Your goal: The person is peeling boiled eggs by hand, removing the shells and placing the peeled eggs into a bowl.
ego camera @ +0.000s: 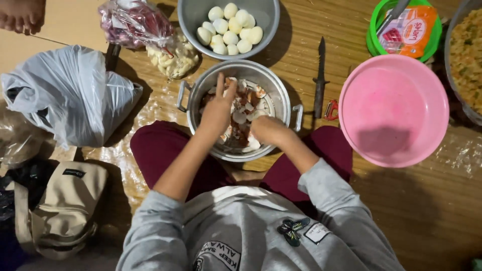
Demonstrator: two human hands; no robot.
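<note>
I sit on the floor with a metal pot (281,93) between my knees, holding egg shells and some water. Both hands are over it. My left hand (217,108) has its fingers curled near the shells, forefinger pointing up; an egg may be in it but I cannot see. My right hand (269,129) is closed at the pot's near rim, its contents hidden. Beyond the pot stands a grey bowl (191,20) with several peeled white eggs (230,27).
A dark knife (320,75) and a red peeler (331,110) lie right of the pot. An upturned pink basin (393,108), a green tub (374,42) with a packet and a bowl of noodles (467,55) stand right. Plastic bags (65,93), garlic (173,60) and a beige bag (65,206) lie left.
</note>
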